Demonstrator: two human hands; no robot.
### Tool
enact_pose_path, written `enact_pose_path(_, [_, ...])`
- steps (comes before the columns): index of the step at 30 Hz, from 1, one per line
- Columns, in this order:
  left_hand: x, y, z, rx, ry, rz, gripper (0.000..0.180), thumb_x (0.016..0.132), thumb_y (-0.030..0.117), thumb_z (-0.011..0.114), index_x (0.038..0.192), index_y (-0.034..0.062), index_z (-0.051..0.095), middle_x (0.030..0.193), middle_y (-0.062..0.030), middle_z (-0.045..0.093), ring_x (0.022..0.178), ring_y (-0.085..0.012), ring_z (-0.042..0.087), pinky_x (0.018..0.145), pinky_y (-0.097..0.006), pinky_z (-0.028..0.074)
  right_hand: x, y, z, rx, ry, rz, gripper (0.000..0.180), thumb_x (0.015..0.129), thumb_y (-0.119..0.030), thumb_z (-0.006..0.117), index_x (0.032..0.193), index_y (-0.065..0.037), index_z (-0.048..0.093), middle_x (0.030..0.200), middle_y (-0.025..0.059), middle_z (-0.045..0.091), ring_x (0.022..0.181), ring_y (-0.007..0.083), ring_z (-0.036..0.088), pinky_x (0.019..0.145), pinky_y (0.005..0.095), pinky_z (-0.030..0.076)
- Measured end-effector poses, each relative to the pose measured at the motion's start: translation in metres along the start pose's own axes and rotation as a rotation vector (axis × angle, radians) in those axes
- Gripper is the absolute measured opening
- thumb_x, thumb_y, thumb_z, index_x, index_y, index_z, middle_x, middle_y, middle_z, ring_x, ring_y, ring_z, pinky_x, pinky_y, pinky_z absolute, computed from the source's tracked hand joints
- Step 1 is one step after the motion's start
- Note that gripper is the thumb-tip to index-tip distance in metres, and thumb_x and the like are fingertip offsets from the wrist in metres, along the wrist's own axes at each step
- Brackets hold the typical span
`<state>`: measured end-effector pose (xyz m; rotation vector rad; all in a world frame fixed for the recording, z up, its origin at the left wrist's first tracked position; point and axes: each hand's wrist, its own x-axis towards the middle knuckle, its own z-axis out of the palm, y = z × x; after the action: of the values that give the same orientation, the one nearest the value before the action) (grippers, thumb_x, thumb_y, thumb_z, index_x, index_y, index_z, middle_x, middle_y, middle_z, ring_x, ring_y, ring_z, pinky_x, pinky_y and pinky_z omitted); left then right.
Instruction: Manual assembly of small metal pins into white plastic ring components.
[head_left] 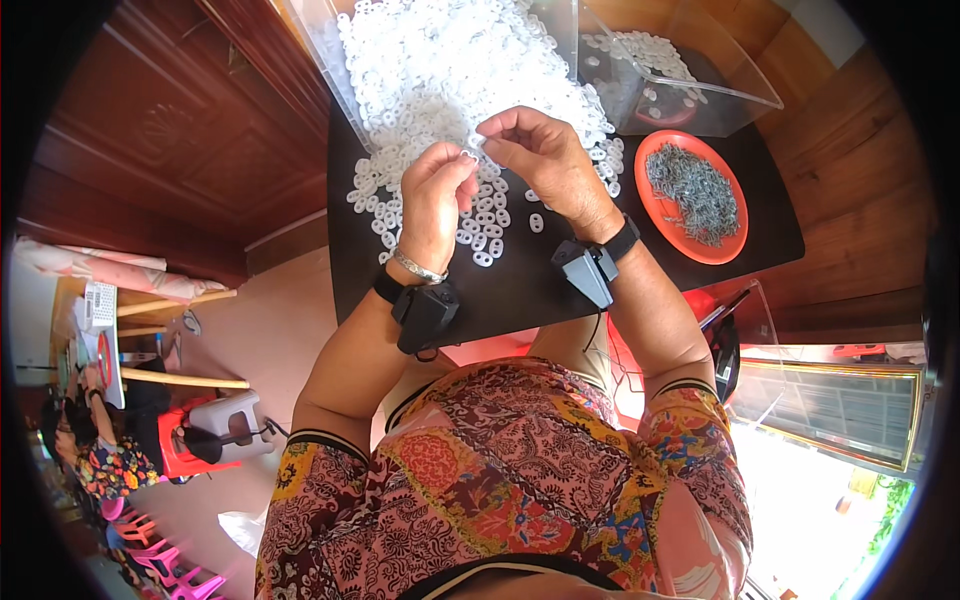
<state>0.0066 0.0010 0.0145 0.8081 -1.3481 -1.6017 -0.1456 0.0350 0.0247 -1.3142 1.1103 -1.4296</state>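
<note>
My left hand [437, 195] and my right hand [545, 160] meet above a black table [520, 290], fingertips pinching a small white plastic ring [470, 153] between them. Each wrist wears a black band with a small black device. Under and beyond the hands lies a large heap of white plastic rings [450, 70], with loose ones scattered toward me. An orange plate [692, 196] piled with small grey metal pieces sits to the right of my right hand.
A clear plastic box [660, 70] holding a few white rings stands at the back right. Dark wooden panelling runs along the left. Low stools, a white appliance and another person are at the far lower left on the floor.
</note>
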Motion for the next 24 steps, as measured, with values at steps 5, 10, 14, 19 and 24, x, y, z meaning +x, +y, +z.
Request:
enact_pose_path(5, [0.0,-0.0019,-0.0014,-0.05,-0.01,0.007,0.013,0.083,0.014,0.052,0.075,0.0044,0.055,0.063,-0.0006,0.052,0.054,-0.0067,0.044,0.05,-0.019,0.035,0.0001,0.0057,0.0018,-0.029,-0.024,-0.009,0.017,0.086,-0.004,0.058,0.102,0.0,0.06,0.092,0.0017,0.062,0.086,0.0078,0.057,0.078,0.0215,0.046])
enact_pose_path(10, [-0.0005,-0.0029,-0.0006,-0.077,0.013,-0.01,0.012,0.082,0.013,0.052,0.075,0.0042,0.055,0.064,-0.0015,0.053,0.054,-0.0069,0.045,0.05,-0.019,0.035,-0.0023,0.0034,0.0045,-0.032,-0.029,-0.008,0.017,0.086,-0.004,0.058,0.102,0.001,0.06,0.091,0.0022,0.062,0.085,0.008,0.058,0.077,0.0219,0.046])
enact_pose_path(14, [0.0,-0.0046,-0.0028,-0.084,0.019,-0.013,0.013,0.082,0.013,0.051,0.075,0.0036,0.056,0.063,-0.0023,0.053,0.052,-0.0074,0.045,0.049,-0.02,0.035,-0.0019,0.0019,0.006,-0.059,-0.038,0.0,0.016,0.086,-0.004,0.058,0.101,0.001,0.06,0.091,0.0023,0.062,0.084,0.0081,0.058,0.077,0.0221,0.047])
enact_pose_path(19, [0.0001,-0.0045,-0.0022,-0.091,0.035,-0.023,0.013,0.081,0.013,0.052,0.075,0.003,0.056,0.062,-0.0028,0.054,0.05,-0.0077,0.044,0.048,-0.02,0.035,-0.002,0.0056,0.0063,-0.078,-0.033,-0.007,0.016,0.086,-0.004,0.058,0.102,0.001,0.059,0.091,0.0023,0.062,0.085,0.008,0.058,0.077,0.0223,0.047])
enact_pose_path(24, [-0.0004,-0.0023,-0.0011,-0.123,0.022,-0.03,0.013,0.082,0.014,0.052,0.076,0.003,0.056,0.063,-0.0026,0.054,0.051,-0.0074,0.045,0.049,-0.019,0.036,-0.003,0.0043,0.0069,-0.114,-0.015,-0.003,0.017,0.086,-0.004,0.059,0.103,0.001,0.059,0.091,0.0025,0.062,0.086,0.0084,0.058,0.079,0.0226,0.047])
